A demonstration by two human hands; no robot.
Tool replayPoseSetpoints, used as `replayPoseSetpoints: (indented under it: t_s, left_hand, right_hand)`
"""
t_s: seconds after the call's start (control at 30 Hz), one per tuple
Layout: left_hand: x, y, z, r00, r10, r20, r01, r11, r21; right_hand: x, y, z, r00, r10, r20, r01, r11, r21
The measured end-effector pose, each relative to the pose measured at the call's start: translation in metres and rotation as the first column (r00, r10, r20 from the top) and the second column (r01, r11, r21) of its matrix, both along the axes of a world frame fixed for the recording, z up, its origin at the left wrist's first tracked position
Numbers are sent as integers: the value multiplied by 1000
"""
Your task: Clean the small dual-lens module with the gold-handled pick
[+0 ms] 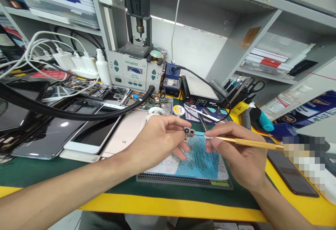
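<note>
My left hand point(164, 137) pinches a small dual-lens phone camera module point(187, 131) between thumb and fingertips, lenses turned towards me. My right hand point(237, 149) grips a slim gold-handled tool point(243, 142) like a pen. Its thin tip points left and reaches close to the module's right side; I cannot tell if they touch or what kind of tip it is. Both hands hover over a blue-and-white printed sheet point(207, 158), which lies on a dark perforated mat point(181, 180).
Several phones, including a white-framed one point(96, 128), lie at left under a thick black hose point(78, 116). A rework station point(135, 70), a soldering station point(171, 81) and a black box-shaped device point(201, 91) stand behind. A dark phone point(292, 172) lies right.
</note>
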State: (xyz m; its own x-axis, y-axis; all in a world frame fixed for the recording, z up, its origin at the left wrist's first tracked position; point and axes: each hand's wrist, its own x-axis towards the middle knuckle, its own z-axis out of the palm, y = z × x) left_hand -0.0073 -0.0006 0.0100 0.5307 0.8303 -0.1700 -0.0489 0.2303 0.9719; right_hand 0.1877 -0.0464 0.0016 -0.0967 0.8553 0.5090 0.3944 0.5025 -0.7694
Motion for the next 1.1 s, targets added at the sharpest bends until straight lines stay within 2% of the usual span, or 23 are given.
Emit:
replayPoseSetpoints:
  t_s: [1.1]
  left_hand:
    - [1, 0, 0, 1000, 6, -4, -6, 1000, 4]
  right_hand:
    - [1, 1, -2, 999, -15, -49, 14, 1000, -13]
